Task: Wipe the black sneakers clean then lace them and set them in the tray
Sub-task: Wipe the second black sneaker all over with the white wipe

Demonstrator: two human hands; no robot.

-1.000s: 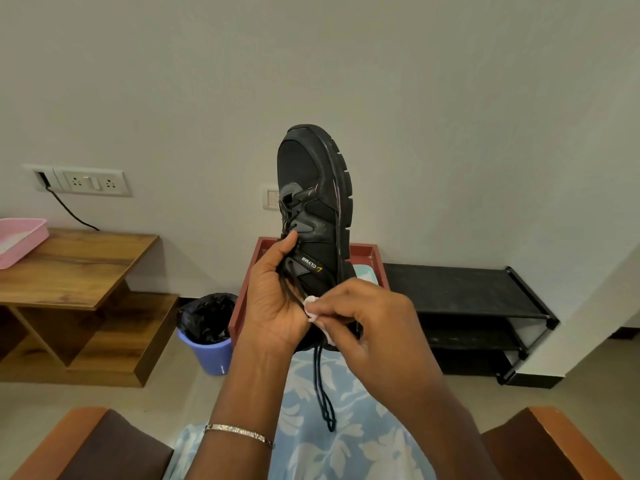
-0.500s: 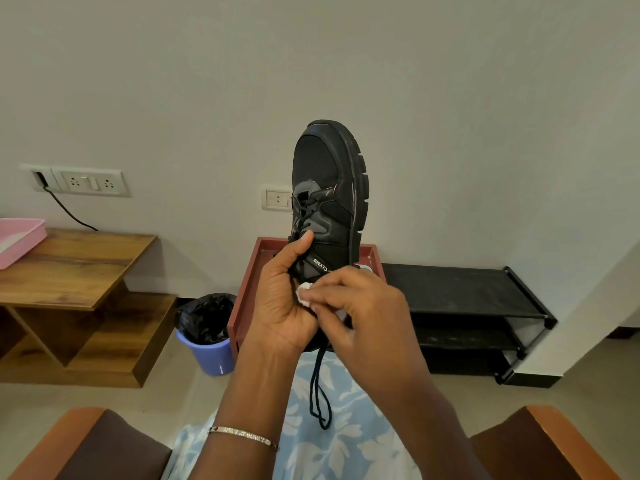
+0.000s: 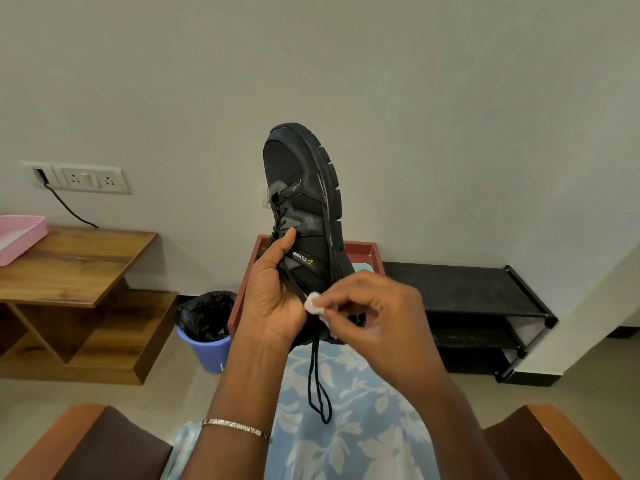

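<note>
A black sneaker (image 3: 304, 202) stands toe-up in front of me, its sole turned to the right. My left hand (image 3: 273, 292) grips it near the heel, thumb on the lace area. My right hand (image 3: 374, 313) pinches a small white wipe (image 3: 314, 303) against the shoe's lower side by the heel. Black lace ends (image 3: 318, 386) hang down over my lap. Behind the shoe sits a red-brown tray (image 3: 367, 252) with something light blue in it. The second sneaker is not in view.
A black shoe rack (image 3: 464, 299) stands at the right against the wall. A blue bin with a black liner (image 3: 207, 327) sits left of the tray. A wooden side table (image 3: 76, 265) holds a pink tray (image 3: 20, 233). Brown chair arms frame my lap.
My right hand with the wipe slid up the shoe's side and came back down toward the heel. The shoe shifted slightly right and tilted. My left hand kept its grip.
</note>
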